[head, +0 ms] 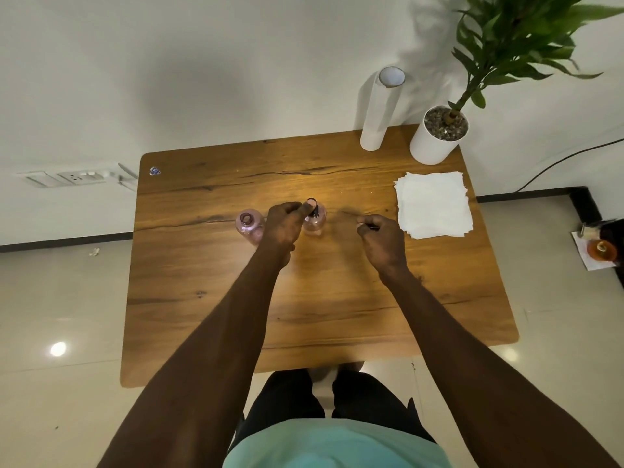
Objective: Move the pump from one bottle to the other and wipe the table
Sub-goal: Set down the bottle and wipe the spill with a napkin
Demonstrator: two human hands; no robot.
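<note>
Wooden tabletop (304, 315), open pink bottle (249, 226) at left, left hand (283, 224) pinching black pump (312, 206) atop second pink bottle (315, 224), right hand (383, 238) curled, contents unclear, stacked white napkins (434, 204) far right.

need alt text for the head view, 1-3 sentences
Over a wooden table, the person's left hand grips the black pump on the right pink bottle, while the left pink bottle stands open. The right hand, curled, hovers near a stack of white napkins; a paper roll and potted plant stand behind.
</note>
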